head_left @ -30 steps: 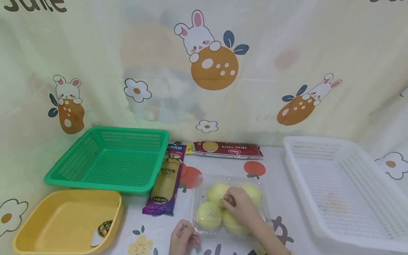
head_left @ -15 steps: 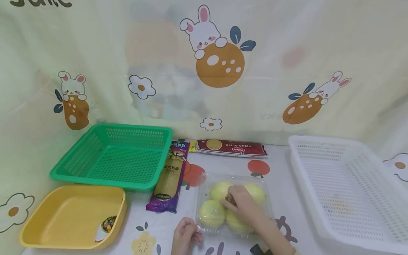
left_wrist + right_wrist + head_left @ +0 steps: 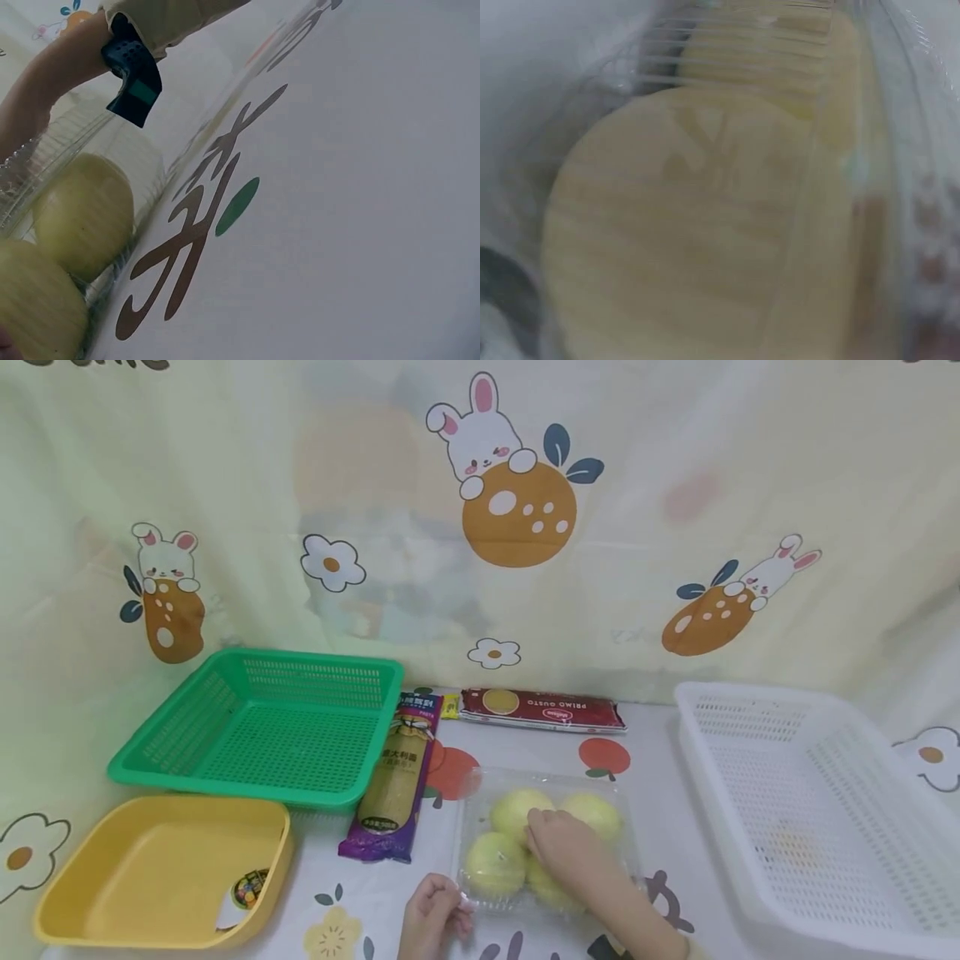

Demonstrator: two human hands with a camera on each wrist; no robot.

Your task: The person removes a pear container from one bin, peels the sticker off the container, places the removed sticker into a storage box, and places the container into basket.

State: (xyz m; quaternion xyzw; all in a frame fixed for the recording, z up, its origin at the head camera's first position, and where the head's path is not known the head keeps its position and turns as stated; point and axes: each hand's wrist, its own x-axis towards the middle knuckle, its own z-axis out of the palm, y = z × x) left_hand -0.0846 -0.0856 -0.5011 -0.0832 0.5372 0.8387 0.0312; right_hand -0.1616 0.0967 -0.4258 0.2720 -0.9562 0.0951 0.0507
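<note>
At far left a shallow yellow plastic tub (image 3: pixel 161 872) sits on the counter (image 3: pixel 675 810), with a small printed sticker (image 3: pixel 243 897) lying inside its near right corner. Just behind it stands a green perforated plastic basket (image 3: pixel 258 731). Beside the basket's right edge lies a long purple packet of spaghetti (image 3: pixel 390 781), lengthwise toward the camera. Behind it, near the printed rabbit backdrop (image 3: pixel 517 485), a dark red packet of pasta (image 3: pixel 540 710) lies crosswise, with a small yellow item (image 3: pixel 448 706) touching its left end; that item is too small to identify.

At centre front is a clear plastic clamshell box of four pale green apples (image 3: pixel 543 839), resting flat on the counter. The left hand (image 3: pixel 435 918) is at the box's near left corner, fingers curled and pinching the plastic rim. The right hand (image 3: pixel 558 847) lies on top of the box lid over the middle of the apples, fingers bent downward onto the plastic; whether they grip a part of the lid cannot be determined. The left wrist view shows the apples (image 3: pixel 79 217) pressed against the ribbed box wall. The right wrist view is blurred, showing only an apple through plastic.

At right stands a white perforated plastic basket (image 3: pixel 810 810), well apart from the box.
</note>
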